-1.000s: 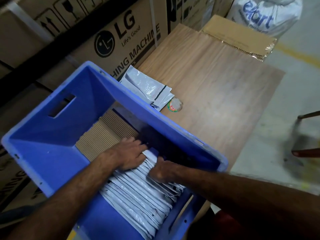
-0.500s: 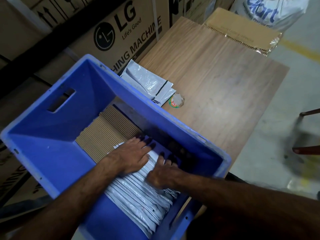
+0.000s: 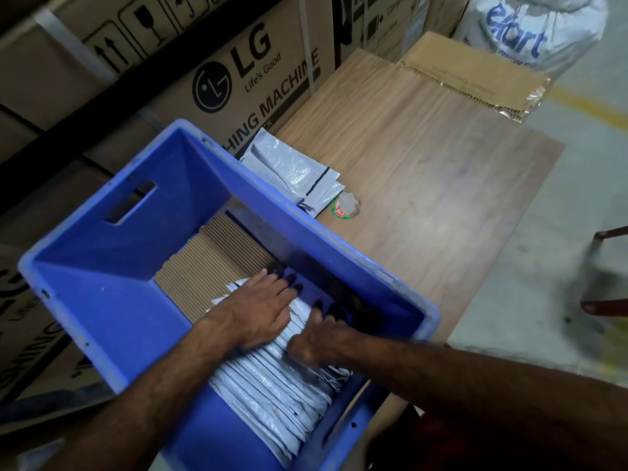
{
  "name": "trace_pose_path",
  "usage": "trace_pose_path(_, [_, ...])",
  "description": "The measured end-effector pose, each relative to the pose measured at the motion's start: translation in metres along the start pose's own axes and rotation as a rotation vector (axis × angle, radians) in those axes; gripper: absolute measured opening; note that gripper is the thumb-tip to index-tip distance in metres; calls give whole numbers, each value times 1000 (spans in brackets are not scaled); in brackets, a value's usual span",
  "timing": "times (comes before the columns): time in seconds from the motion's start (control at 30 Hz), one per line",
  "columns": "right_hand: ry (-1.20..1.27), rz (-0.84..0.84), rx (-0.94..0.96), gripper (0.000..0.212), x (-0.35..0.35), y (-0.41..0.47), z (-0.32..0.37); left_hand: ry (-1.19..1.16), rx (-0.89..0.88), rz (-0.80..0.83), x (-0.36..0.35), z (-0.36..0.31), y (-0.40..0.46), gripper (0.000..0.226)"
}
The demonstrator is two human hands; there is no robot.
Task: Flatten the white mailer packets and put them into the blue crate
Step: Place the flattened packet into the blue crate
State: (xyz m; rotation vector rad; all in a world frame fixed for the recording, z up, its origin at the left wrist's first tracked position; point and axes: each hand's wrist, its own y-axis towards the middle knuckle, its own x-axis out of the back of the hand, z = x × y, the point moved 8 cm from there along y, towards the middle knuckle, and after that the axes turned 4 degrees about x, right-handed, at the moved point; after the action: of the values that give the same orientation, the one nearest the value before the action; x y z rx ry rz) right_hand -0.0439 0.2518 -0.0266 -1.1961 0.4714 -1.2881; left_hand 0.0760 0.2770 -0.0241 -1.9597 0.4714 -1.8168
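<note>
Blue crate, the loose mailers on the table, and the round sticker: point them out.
blue crate (image 3: 112, 311), head view, inner left wall.
loose mailers (image 3: 289, 168), head view, top packet's middle.
round sticker (image 3: 346, 206), head view, its centre.

the big cardboard box (image 3: 238, 73), up and beyond the left hand (image 3: 258, 311), carries the "lg" logo in black with "life's good" under it, then "hing machine", the start of the word cut off by the blue crate (image 3: 102, 300). handling symbols sit on the box's upper left: paired arrows, a glass, an umbrella. far beyond the right hand (image 3: 316, 341), a white sack (image 3: 530, 32) reads "ekart" in blue. a small round sticker (image 3: 346, 205) on the table (image 3: 441, 185), beyond both hands, is too blurred to read.
</note>
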Motion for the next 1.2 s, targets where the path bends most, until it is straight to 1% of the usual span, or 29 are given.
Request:
trace_pose_path(0.1, [-43,-18,11,91,-1,-4,6,-16,22,-39,3,-1,-8,66])
trace_pose_path(0.2, [-99,-58,74,88,9,-14,10,-42,82,-40,14,1,-15,77])
trace_pose_path(0.3, [-206,-130,219,81,29,-38,23,-90,168,-54,28,5,-29,84])
trace_pose_path(0.37, [-249,-232,343,78,48,-63,34,-100,243,-145,44,11,-44,77])
trace_pose_path(0.43, [-296,-401,472,80,70,-87,43,-82,322,-259,65,16,-62,66])
trace_pose_path(0.5, [-335,-620,621,90,97,-112,51,-78,407,-358,88,15,-78,61])
trace_pose_path(0.53, [-359,-696,696,90,109,-120,53,-79,444,-397,100,12,-84,60])
trace_pose_path(0.57, [-391,-730,760,87,120,-126,54,-78,478,-431,111,8,-88,60])
trace_pose_path(0.7, [-570,-748,923,78,163,-133,52,-60,612,-512,142,-5,-93,60])
trace_pose_path(0.83, [-676,-732,1002,76,204,-110,41,-138,752,-555,164,-20,-81,60])
trace_pose_path(1.03, [-822,-642,1083,74,269,-44,23,-233,898,-737,222,-44,-30,63])
trace_pose_path(1.13, [-892,-576,1103,73,311,-4,11,-371,1025,-722,247,-50,17,67])
trace_pose_path(1.2, [-941,-520,1131,71,332,22,5,-486,1146,-611,245,-46,56,71])
